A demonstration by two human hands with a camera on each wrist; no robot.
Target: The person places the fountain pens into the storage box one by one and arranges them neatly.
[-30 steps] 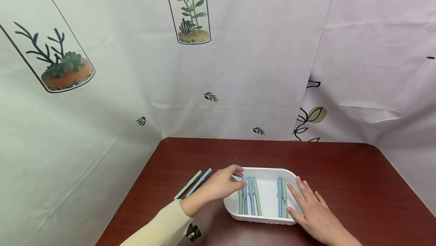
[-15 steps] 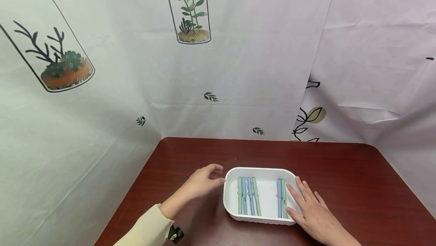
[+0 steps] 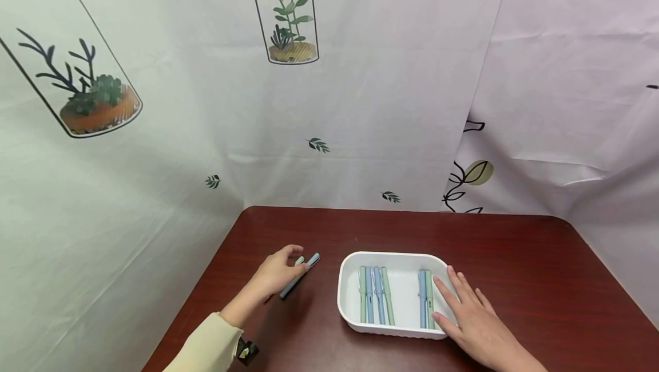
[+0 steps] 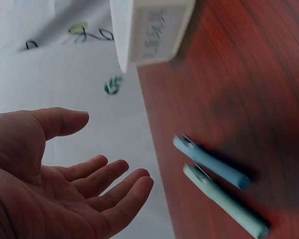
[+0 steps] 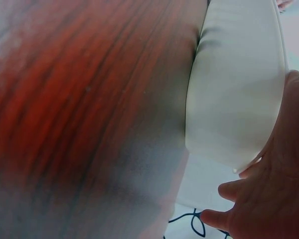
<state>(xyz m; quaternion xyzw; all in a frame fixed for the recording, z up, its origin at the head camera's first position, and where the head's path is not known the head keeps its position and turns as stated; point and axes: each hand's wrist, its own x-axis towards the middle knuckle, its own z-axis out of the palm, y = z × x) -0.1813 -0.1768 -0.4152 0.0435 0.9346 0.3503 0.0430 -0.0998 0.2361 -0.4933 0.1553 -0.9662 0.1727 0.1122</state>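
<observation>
My left hand (image 3: 278,272) hovers with relaxed, spread fingers over two capped pens on the table, partly hiding them in the head view. One is a blue pen (image 4: 212,162), the other a green pen (image 4: 226,201); they lie side by side, apart from the fingers in the left wrist view. My right hand (image 3: 473,326) rests along the right rim of a white tray (image 3: 404,292), fingers straight. Inside the tray, several blue and green pens (image 3: 379,297) stand in a row at the left. A blue pen (image 3: 422,299) and a green pen (image 3: 429,299) lie at the right.
The dark red wooden table (image 3: 540,280) has rounded far corners. Pale cloth (image 3: 360,103) printed with plants hangs behind it and along the left side. A black strap device (image 3: 247,352) sits at the left wrist below a cream sleeve (image 3: 208,343).
My left hand has moved left from over the tray, with nothing in it, to above the two pens on the table. The right hand has stayed at the tray's rim.
</observation>
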